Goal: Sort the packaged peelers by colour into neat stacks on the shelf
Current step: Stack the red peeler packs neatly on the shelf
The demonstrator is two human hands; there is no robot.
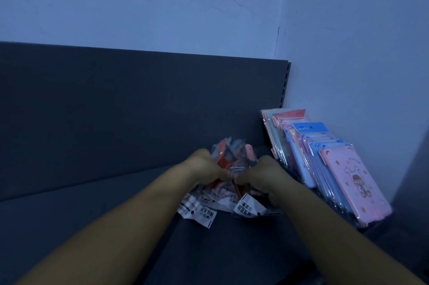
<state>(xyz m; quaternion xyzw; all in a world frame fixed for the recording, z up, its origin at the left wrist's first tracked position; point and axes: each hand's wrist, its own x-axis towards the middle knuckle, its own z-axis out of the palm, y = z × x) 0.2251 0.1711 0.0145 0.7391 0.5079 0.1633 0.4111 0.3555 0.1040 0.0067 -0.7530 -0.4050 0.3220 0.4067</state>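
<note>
A loose pile of packaged peelers (pixel 228 161) in clear bags with white printed labels lies on the dark shelf (pixel 92 215) near its back panel. Red, pink and bluish peelers show through the plastic. My left hand (pixel 205 167) grips the left side of the pile, thumb and fingers curled into the bags. My right hand (pixel 262 174) grips the right side in the same way. The two thumbs almost meet over a red peeler. White label ends (pixel 202 211) stick out below the hands toward me.
A leaning row of flat pink and blue packaged items (pixel 325 164) stands at the right against the wall. The shelf's dark back panel (pixel 139 103) rises behind the pile. Pale walls meet in a corner at the upper right.
</note>
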